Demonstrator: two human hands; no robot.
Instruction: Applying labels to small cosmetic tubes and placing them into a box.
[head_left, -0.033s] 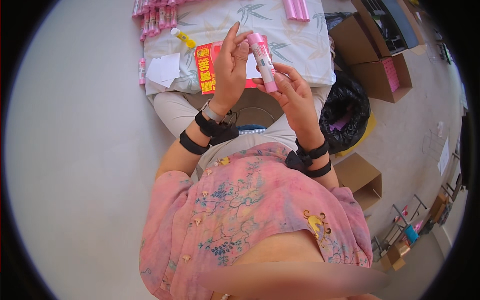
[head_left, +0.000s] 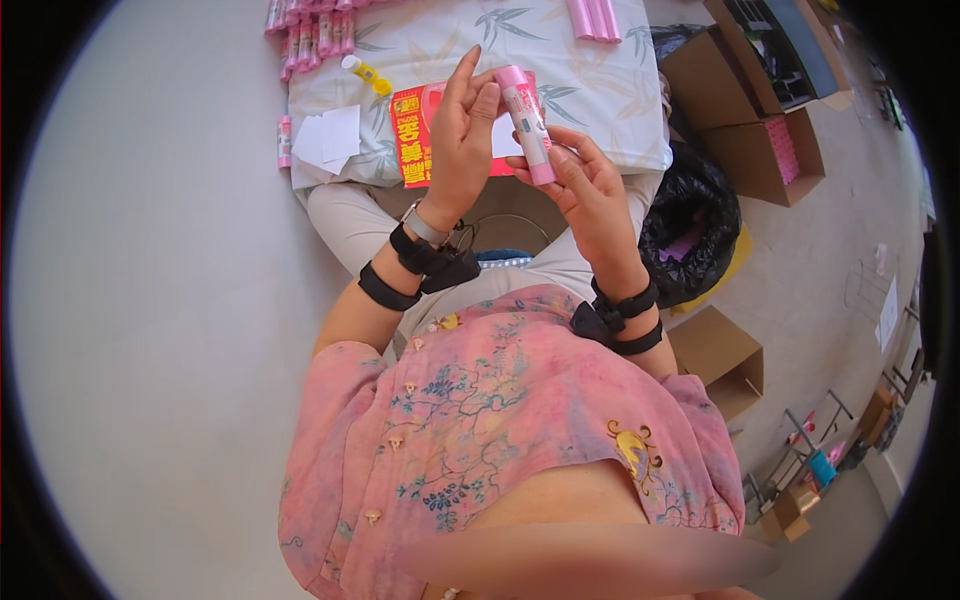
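Note:
My right hand [head_left: 590,185] grips the lower part of a glue stick [head_left: 527,125], a tube with pink ends and a printed white-and-pink label. The tube is tilted, its top leaning left. Beside its upper end is my left hand [head_left: 462,130], index finger stretched out and thumb close to the tube; whether its fingertips touch is hard to tell. Below the hands lies a red sheet [head_left: 408,135] with bold yellow print, partly hidden by my left hand. White label papers [head_left: 338,135] rest to its left, and a yellow glue stick [head_left: 366,75] lies beyond them.
Many pink tubes [head_left: 318,38] are piled at the table's far left, with another group [head_left: 595,20] at far right. One tube [head_left: 284,142] sits at the left edge of the patterned tablecloth [head_left: 600,105]. A black-bagged bin [head_left: 715,185] and cardboard boxes [head_left: 735,145] stand at right.

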